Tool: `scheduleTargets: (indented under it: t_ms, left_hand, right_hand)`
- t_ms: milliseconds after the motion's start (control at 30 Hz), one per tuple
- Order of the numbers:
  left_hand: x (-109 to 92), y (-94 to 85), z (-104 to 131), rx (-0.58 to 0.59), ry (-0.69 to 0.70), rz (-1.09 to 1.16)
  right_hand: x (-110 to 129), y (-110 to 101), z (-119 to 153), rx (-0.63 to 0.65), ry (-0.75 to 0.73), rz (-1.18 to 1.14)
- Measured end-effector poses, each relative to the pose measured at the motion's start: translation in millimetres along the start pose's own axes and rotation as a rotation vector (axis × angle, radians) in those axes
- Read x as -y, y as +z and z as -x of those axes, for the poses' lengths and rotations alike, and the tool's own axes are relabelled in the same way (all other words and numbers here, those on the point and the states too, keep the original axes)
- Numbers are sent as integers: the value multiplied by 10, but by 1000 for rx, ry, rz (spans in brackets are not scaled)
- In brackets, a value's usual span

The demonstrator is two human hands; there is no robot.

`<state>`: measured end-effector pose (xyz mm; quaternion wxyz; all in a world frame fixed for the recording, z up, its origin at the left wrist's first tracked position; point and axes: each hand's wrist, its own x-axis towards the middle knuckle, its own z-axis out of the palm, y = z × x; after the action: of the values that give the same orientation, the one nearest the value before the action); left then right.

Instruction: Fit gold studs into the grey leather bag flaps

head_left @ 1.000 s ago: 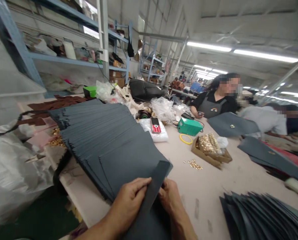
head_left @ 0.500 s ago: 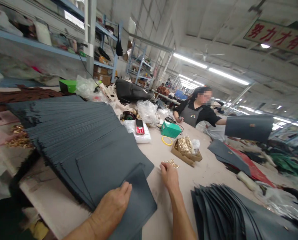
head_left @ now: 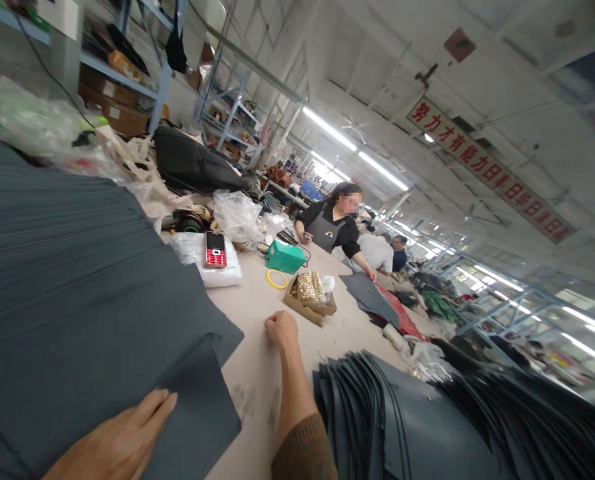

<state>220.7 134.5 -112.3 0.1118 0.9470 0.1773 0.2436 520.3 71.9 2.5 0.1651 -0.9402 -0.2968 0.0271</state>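
My left hand (head_left: 122, 433) is at the lower left, fingers pressed together on the edge of a dark blue-grey leather panel (head_left: 197, 407). That panel lies partly over a large fanned stack of similar panels (head_left: 77, 280), and one corner is lifted. My right hand (head_left: 282, 330) is over the pale table, its fingers curled closed. Whatever its fingertips hold is hidden. Just beyond it sits a cardboard box (head_left: 304, 309) with small gold-coloured metal pieces (head_left: 310, 287).
At the right lies another stack of dark panels (head_left: 377, 413). Farther back are a yellow ring (head_left: 277, 279), a green box-shaped device (head_left: 286, 257) and a red phone (head_left: 215, 250) on a plastic-wrapped bundle. A co-worker (head_left: 334, 223) reaches toward a panel on a red sheet (head_left: 402, 313).
The view has turned right, so things sit farther left. The co-worker has lowered a raised panel onto the pile. My right hand's fingers are curled in, and the loose gold pieces no longer show.
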Motion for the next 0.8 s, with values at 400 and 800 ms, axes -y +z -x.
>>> scheduleTargets:
  t_ms: [400,800]
  left_hand:
    - [-303,-664,-200,148,87,8]
    - [-354,-773,-180,157,4,146]
  right_hand:
    - [489,1,1056,261,-306,-547]
    - [784,195,1447,355,-472,-478]
